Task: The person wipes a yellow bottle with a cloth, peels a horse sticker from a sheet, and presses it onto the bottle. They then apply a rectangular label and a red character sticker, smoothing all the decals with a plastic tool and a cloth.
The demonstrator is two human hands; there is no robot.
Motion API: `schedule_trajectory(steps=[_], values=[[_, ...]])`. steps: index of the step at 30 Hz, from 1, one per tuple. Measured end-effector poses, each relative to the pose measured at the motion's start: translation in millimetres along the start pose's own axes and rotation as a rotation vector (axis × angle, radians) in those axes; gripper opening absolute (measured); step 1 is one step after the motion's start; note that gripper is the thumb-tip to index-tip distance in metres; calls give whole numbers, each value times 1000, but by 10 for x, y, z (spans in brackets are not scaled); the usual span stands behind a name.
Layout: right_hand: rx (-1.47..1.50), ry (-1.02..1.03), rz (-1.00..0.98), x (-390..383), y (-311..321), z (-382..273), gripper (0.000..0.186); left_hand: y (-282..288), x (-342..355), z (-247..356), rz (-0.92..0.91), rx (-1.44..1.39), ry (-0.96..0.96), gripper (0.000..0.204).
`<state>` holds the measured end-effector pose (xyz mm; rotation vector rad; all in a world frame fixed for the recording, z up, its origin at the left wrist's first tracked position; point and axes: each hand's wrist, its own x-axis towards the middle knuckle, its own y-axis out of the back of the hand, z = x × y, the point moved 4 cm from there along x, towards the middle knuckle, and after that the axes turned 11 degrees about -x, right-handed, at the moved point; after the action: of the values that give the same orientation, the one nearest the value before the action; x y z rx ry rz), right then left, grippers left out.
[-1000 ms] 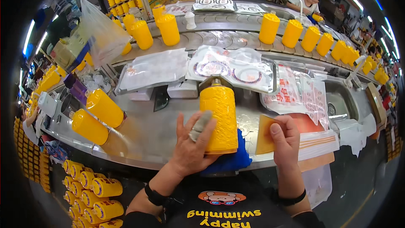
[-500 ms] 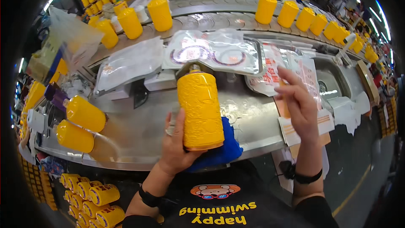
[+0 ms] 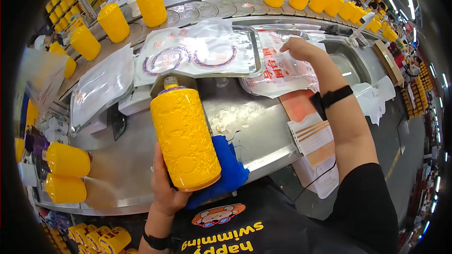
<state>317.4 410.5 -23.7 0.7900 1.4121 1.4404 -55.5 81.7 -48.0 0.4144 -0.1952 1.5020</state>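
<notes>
My left hand (image 3: 165,190) is wrapped round the lower part of a yellow embossed bottle (image 3: 186,136). The bottle lies tilted, with its base toward me and its clear-topped neck against an angular metal holder (image 3: 190,82). Beneath its lower end is a blue cloth (image 3: 230,160). My right hand (image 3: 301,49) reaches far forward, fingers curled together at a clear sheet with red print (image 3: 270,77); whether they pinch anything is hidden. Left of that sheet, a metal tray (image 3: 256,49) bears a white sheet with purple curved strips (image 3: 214,55).
Yellow bottles (image 3: 150,5) stand along a curved conveyor (image 3: 212,11) at the back. Two more yellow bottles (image 3: 68,159) lie at the left of the steel table (image 3: 117,174). A sink (image 3: 346,56) is at the right, and stacked bottles (image 3: 113,240) are below the table's left edge.
My right hand has moved from raised and open, forward to the red-printed sheet, its fingers now curled. My left hand still holds the bottle. The whole view has shifted and turned.
</notes>
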Motion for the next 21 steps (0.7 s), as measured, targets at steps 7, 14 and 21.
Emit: schedule_trajectory(steps=[7,14,21], values=[[-112,-58,-140,416,-221,-65,63,-15,31,-12,11,-88,10,100],[-237,30,-109,897,-171,79,54,26,-17,-76,-36,-21,42,102],[-137,-87,78,1367,-171,389,49,49,-74,-152,-67,-102,128,107]])
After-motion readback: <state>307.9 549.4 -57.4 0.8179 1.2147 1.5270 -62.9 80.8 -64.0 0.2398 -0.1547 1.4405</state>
